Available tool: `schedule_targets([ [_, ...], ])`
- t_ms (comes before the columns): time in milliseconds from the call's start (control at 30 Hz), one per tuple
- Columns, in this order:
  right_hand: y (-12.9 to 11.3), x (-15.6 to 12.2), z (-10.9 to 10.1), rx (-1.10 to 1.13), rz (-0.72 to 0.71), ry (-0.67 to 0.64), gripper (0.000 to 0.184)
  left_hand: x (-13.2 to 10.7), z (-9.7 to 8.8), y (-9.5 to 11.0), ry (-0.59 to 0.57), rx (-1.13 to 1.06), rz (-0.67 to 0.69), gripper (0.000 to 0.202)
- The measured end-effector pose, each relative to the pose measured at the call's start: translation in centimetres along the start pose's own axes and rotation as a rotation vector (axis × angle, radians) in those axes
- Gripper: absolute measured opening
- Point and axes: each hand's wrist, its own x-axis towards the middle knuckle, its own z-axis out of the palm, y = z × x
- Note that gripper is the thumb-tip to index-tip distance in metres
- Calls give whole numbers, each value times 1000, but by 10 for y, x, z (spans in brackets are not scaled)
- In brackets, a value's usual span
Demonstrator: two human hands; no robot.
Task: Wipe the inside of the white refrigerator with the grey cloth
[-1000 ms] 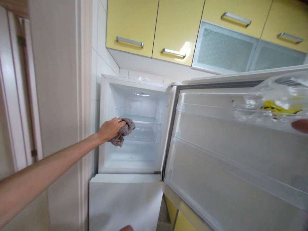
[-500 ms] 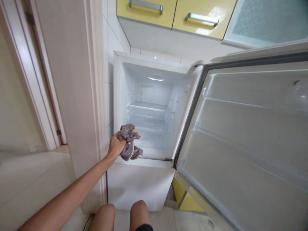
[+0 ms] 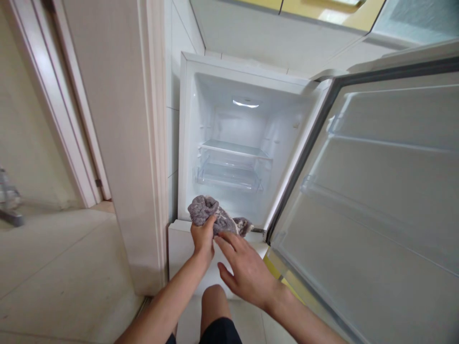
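A crumpled grey-brown cloth (image 3: 224, 220) with pale edges is gripped in my left hand (image 3: 203, 237), thumb on top, in front of the fridge's lower opening. My right hand (image 3: 247, 267) is close by on the right, fingers apart and reaching toward the cloth's near edge; whether the fingertips touch it I cannot tell. Behind both hands stands the open white fridge (image 3: 186, 143), lit inside. It has a glass shelf (image 3: 236, 149) and a clear drawer or tray (image 3: 229, 177) below that.
The fridge door (image 3: 380, 191) is swung wide to the right, with clear racks inside. A door frame (image 3: 143, 143) rises close on the left. Yellow cabinets (image 3: 333, 14) hang above. My knee (image 3: 215, 306) is below, over the tiled floor (image 3: 64, 277).
My right hand has come into view beside the cloth. My left hand has moved right and slightly down with the cloth. The view has tilted down a little.
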Motion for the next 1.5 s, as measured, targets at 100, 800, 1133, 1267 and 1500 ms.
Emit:
schedule_targets([
  [100, 18, 17, 16, 148, 131, 10, 75, -8, -5, 4, -53, -152, -31, 42],
  [800, 92, 75, 88, 540, 370, 363, 58, 11, -47, -19, -543, -72, -172, 52],
  [1133, 170, 73, 113, 880, 1001, 675, 28, 90, -72, 2, -463, 381, 210, 35],
  [1267, 196, 84, 127, 890, 1046, 693, 36, 144, -73, -9, -190, 490, 384, 38],
  [1500, 248, 122, 138, 562, 1105, 716, 70, 214, -51, -29, -5, 833, 545, 75],
])
